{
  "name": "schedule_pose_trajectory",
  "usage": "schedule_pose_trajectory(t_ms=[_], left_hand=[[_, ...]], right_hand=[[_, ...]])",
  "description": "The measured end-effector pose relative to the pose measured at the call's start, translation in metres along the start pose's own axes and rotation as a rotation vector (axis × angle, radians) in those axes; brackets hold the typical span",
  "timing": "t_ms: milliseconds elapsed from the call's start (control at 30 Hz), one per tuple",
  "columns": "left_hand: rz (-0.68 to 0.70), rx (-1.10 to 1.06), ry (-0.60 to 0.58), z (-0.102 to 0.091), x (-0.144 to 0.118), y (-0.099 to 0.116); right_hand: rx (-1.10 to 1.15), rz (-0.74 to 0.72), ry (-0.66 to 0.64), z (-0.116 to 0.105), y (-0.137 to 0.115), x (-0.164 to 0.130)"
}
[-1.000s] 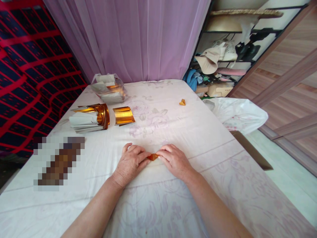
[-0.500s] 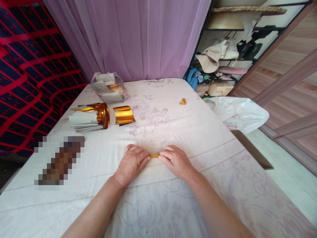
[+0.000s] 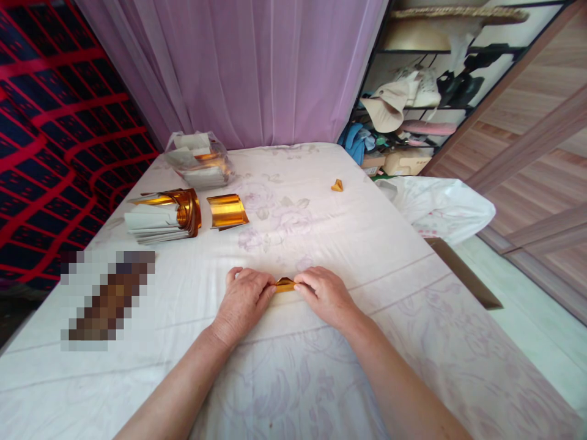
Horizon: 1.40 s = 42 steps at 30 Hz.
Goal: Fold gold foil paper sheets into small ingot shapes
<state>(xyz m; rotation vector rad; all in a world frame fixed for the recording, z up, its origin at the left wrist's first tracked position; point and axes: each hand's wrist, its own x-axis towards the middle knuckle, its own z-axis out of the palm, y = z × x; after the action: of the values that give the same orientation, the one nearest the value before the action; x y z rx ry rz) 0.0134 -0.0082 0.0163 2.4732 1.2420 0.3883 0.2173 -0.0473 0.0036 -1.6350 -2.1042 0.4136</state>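
Between my two hands is a small folded piece of gold foil paper (image 3: 285,285), its upper edge bulging up in the middle. My left hand (image 3: 247,299) pinches its left end between thumb and fingers. At the right end, my right hand (image 3: 323,296) grips it the same way. Both hands rest low over the flowered cloth. Farther off to the right lies a small folded gold paper piece (image 3: 337,185). A short stack of gold foil sheets (image 3: 228,212) lies beyond my left hand, beside a larger curled bundle of gold and white sheets (image 3: 162,215).
A clear plastic bag of paper sheets (image 3: 199,160) stands at the back left of the cloth-covered table (image 3: 293,366). A blurred-out item (image 3: 112,296) lies on the left. Past the right edge are a white plastic bag (image 3: 449,208), a cardboard piece (image 3: 463,272) and a shoe rack (image 3: 422,110).
The gold foil paper between my hands has opened up along its upper edge and shows more of its shiny surface. My hands have stayed nearly in place.
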Motion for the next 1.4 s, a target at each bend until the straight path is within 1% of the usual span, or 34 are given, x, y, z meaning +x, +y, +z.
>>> schedule_pose_trajectory(t_ms=[133,367,533,733,933,1133,1300,1400], left_hand=[[-0.037,0.043,0.046,0.003,0.0,0.003],[-0.029,0.093,0.117,0.007,0.0,0.003],[-0.031,0.098,0.103,0.006,0.0,0.002],[-0.043,0.108,0.073,0.006,0.001,0.003],[-0.034,0.092,0.096,0.006,0.0,0.002],[-0.044,0.078,0.093,0.008,0.0,0.0],[-0.009,0.05,0.109,0.011,-0.001,-0.004],[0.003,0.036,0.099,0.011,-0.001,-0.005]], right_hand=[[-0.029,0.021,0.038,0.003,-0.002,0.0],[-0.045,0.052,0.073,0.008,-0.003,0.0],[-0.017,0.105,0.108,0.01,-0.003,-0.001],[-0.011,0.081,0.102,0.009,-0.004,-0.001],[-0.012,0.069,0.114,0.011,-0.002,-0.001],[-0.012,0.081,0.104,0.01,-0.003,0.0],[-0.021,0.071,0.091,0.009,-0.002,0.0],[-0.019,0.08,0.081,0.009,-0.002,0.0]])
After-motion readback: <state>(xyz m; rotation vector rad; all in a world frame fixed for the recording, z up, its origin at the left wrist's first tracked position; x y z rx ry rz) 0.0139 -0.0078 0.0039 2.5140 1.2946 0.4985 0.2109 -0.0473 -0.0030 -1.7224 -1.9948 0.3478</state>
